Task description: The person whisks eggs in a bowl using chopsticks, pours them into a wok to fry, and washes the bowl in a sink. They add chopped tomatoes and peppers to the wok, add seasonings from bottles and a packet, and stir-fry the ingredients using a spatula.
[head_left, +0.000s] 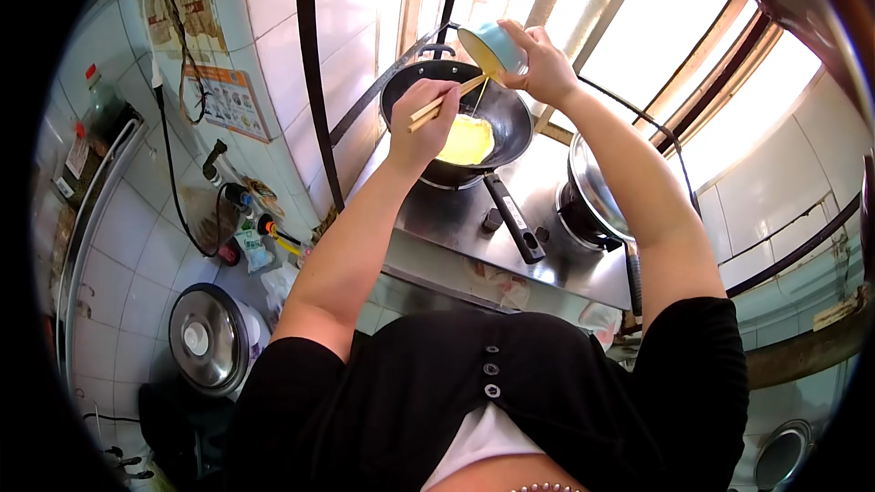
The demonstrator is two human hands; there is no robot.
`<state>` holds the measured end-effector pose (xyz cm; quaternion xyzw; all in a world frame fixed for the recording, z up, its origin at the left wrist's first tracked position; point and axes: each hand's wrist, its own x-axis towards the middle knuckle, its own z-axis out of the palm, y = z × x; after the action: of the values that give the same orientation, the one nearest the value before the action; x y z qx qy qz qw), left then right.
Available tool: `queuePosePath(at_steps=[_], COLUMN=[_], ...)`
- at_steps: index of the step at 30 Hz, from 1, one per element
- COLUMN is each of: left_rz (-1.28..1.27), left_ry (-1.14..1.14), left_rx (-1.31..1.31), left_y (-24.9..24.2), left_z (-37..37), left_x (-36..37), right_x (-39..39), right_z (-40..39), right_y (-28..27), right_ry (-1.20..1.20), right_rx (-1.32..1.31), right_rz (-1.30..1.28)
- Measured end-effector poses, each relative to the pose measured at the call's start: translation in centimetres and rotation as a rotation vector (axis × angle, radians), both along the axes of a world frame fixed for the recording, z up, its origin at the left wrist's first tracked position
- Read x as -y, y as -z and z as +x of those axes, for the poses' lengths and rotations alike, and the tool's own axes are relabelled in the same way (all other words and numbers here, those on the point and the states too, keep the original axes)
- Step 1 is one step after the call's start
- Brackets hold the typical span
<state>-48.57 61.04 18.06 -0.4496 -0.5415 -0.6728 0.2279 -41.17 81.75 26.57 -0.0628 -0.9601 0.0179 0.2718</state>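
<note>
Chopsticks [471, 85] are gripped by the closed left hand [425, 120]; at one o'clock over the wok [518, 126], the bowl [503, 44] is clasped in the right hand's [545, 71] curled fingers. Egg [467, 140] is best trickled slowly.

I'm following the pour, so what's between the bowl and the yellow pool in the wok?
The head view shows a thin stream of liquid between the bowl and the yellow pool, with the chopsticks reaching near the bowl's rim.

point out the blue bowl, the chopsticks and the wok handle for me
Blue bowl [509, 44]: head view, outer wall
Chopsticks [471, 85]: head view, stretch nearest the bowl
Wok handle [526, 240]: head view, black lower part
</note>
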Motion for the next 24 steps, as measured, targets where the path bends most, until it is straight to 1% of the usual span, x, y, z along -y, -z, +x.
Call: queuePosePath(at_steps=[3,4,5,7,11,13,15,19,20,23,24], left_rz=[0.015,-0.031,0.005,0.042,0.041,-0.061,-0.026,0.062,0.045,-0.005,-0.001], left_ry=[0.057,0.031,0.005,0.049,0.082,-0.052,-0.015,0.073,0.081,-0.054,-0.015], left_rx=[-0.016,0.038,0.069,0.201,0.008,-0.028,0.131,0.016,0.038,0.106,0.171], left_y=[0.4,0.5,0.7,1.5,0.1,0.6,0.7,0.2,0.6,2.0,2.1], left_z=[-0.3,-0.5,-0.7,-1.2,1.3,0.4,0.0,1.5,1.3,-0.2,-0.2], left_x=[-0.5,-0.3,-0.2,-0.6,-0.7,-0.8,-0.9,-1.7,-2.1,-2.1,-2.2], right_x=[0.4,0.7,0.8,0.7,1.3,1.8,1.2,1.0,0.9,0.3,0.2], right_z=[0.5,0.7,0.9,1.0,1.5,1.7,1.5,1.1,0.9,0.6,0.5], right_y=[-0.7,-1.0,-0.9,-1.0,-1.3,-1.9,-1.6,-2.1,-2.1,-1.8,-1.8], right_ry=[-0.012,0.0,0.009,0.026,0.053,0.095,0.095,0.093,0.078,0.058,0.062], right_rx=[-0.009,0.003,0.002,-0.006,0.029,0.061,0.029,0.01,0.004,-0.002,0.006], right_rz=[0.005,-0.004,-0.001,0.009,-0.029,-0.031,-0.012,-0.011,0.004,0.037,0.045])
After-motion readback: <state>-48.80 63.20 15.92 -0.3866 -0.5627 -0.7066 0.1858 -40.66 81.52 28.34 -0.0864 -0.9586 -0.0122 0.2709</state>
